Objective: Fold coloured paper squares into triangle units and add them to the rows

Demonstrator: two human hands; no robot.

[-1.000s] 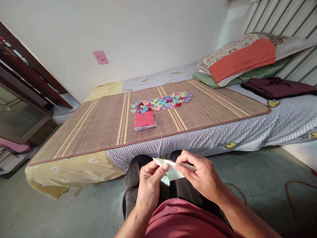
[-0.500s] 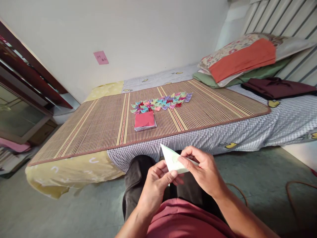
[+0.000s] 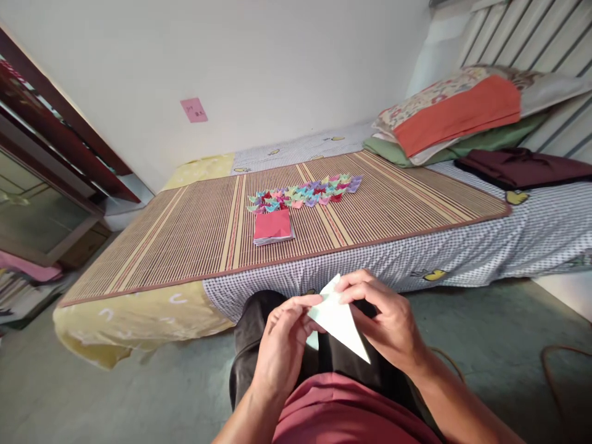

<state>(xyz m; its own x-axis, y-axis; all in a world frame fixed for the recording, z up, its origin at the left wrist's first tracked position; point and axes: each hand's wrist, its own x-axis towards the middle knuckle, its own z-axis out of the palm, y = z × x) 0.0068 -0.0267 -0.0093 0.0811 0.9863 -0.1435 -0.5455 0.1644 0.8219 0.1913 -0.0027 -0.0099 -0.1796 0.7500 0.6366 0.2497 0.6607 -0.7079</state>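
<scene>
A folded sheet of pale green paper [image 3: 340,324] is held above my lap, one long point aimed down to the right. My left hand [image 3: 287,336] pinches its left corner between thumb and fingers. On the upper right edge, my right hand [image 3: 382,311] grips the paper, its thumb hidden behind. On the bed mat ahead sits a stack of square paper [image 3: 272,225] with a red sheet on top. Just behind the stack, several small folded paper pieces [image 3: 305,192] in many colours stand in rows.
A striped woven mat [image 3: 185,240] covers most of the bed. Pillows [image 3: 456,114] and a dark maroon folded cloth [image 3: 522,168] lie at the right end. A pink note [image 3: 193,110] is stuck to the wall. A brown cable [image 3: 550,370] runs on the floor at right.
The folded paper has been turned over: its long point, before at upper left, now aims down to the right. Both hands have shifted their hold on it.
</scene>
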